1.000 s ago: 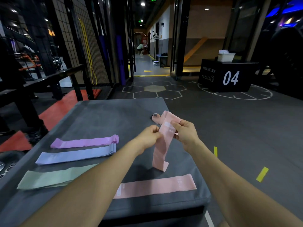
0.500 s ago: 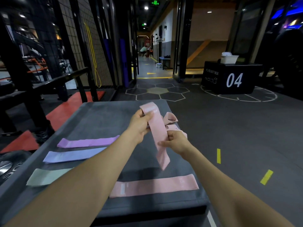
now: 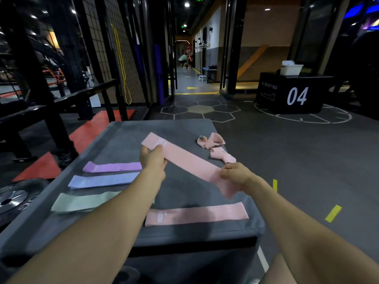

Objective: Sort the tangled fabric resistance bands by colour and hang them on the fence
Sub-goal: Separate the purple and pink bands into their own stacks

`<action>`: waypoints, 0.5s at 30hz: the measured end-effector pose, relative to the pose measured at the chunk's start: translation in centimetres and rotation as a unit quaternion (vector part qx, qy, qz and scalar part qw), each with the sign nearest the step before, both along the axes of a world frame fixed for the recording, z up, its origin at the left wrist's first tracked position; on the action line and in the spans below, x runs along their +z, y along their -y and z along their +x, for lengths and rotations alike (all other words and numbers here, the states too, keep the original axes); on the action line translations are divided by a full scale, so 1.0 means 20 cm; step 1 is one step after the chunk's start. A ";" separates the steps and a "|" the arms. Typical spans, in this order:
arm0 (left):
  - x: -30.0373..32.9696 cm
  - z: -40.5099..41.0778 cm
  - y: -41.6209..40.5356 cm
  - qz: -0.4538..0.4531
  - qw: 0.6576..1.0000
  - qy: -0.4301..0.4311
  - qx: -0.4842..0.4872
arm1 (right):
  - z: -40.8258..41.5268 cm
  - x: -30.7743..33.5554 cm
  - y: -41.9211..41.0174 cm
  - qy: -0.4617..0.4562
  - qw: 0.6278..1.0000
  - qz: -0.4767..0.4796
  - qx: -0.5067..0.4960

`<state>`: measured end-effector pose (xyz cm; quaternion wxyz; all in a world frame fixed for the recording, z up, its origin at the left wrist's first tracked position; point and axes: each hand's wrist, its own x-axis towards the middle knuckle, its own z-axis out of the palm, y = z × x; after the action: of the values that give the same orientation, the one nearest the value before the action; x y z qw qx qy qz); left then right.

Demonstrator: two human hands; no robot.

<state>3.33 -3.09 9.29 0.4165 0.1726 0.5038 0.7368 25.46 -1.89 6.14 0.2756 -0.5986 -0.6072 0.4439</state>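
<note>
A pink band (image 3: 188,160) is stretched flat and slanted between my hands above a grey padded box (image 3: 127,136). My left hand (image 3: 152,159) pinches its far upper end; my right hand (image 3: 235,174) grips its near lower end. A second pink band (image 3: 196,214) lies flat near the front edge. Behind my right hand sits a small tangle of pink bands (image 3: 214,145). On the left lie a purple band (image 3: 111,167), a lavender-blue band (image 3: 102,180) and a pale green band (image 3: 84,201), side by side. The wire-mesh fence (image 3: 106,48) stands at the back left.
A yellow loop band (image 3: 123,64) hangs on the fence. A black rack and bench (image 3: 51,107) stand to the left, a weight plate (image 3: 12,199) at the lower left. A black "04" plyo box (image 3: 295,93) with a white tub stands at the right. A person crouches down the corridor.
The pink band hung folded and upright between my hands before. Now my left hand has pulled one end up and left, my right hand the other end down, so it is spread out straight.
</note>
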 end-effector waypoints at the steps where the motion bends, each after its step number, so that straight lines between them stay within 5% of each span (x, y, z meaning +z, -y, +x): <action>1: -0.03 -0.01 0.01 -0.005 1.000 0.004 0.015 | 0.01 0.00 0.01 0.002 1.000 -0.007 -0.010; 15: -0.39 -0.10 0.24 -0.168 0.985 -0.021 0.038 | 0.17 -0.16 0.11 0.017 0.985 -0.104 -0.135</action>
<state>1.30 -7.87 1.53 0.4008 0.0962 0.6348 0.6536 28.78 -4.17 2.88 0.2585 -0.7082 -0.4758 0.4530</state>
